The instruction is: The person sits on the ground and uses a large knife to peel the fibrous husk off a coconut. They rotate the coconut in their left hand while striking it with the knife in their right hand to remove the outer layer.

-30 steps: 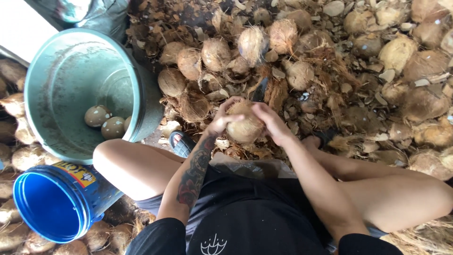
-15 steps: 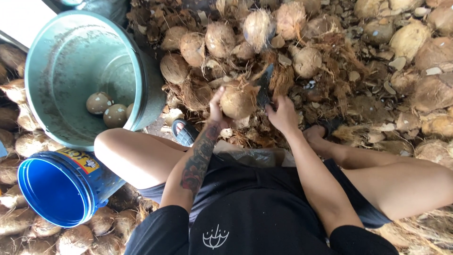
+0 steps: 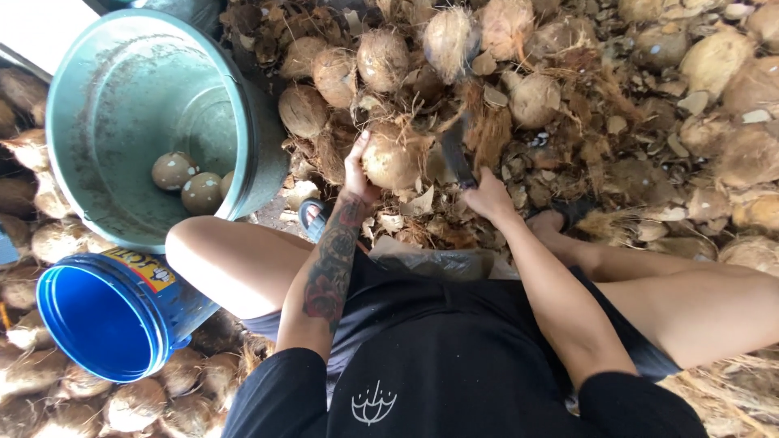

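1. Coconut (image 3: 391, 158) sits just past my knees, on the husk litter; my left hand (image 3: 357, 172) cups its side, fingers curled on it.
2. My right hand (image 3: 487, 195) grips a dark blade (image 3: 454, 150) closed-fisted beside it.
3. I judge the husking early: three peeled nuts (image 3: 188, 180) in the grey tub (image 3: 97, 97), blue bucket (image 3: 97, 316) empty.
4. Unhusked coconuts (image 3: 381, 57) crowd the ground beyond.

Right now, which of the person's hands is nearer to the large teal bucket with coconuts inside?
Left. The left hand grips a husked coconut just right of the teal bucket. The right hand, holding a dark blade, lies farther off, beyond that coconut.
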